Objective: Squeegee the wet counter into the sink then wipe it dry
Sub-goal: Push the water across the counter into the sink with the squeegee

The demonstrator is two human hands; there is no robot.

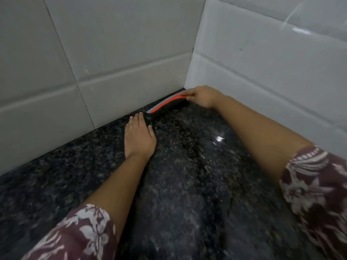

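Observation:
A dark speckled granite counter [187, 175] fills the lower view, with a wet glint right of its middle. My right hand [203, 97] reaches into the far corner and grips one end of a red squeegee [165, 105] with a grey blade. The squeegee lies along the foot of the back wall, blade on the stone. My left hand [139, 136] rests flat on the counter just in front of the squeegee's left tip, fingers together and holding nothing. No sink is in view.
White tiled walls [112, 53] meet in a corner [189, 72] right behind the squeegee. The right wall [262, 72] runs close along my right forearm. Both arms wear maroon floral sleeves [319, 184].

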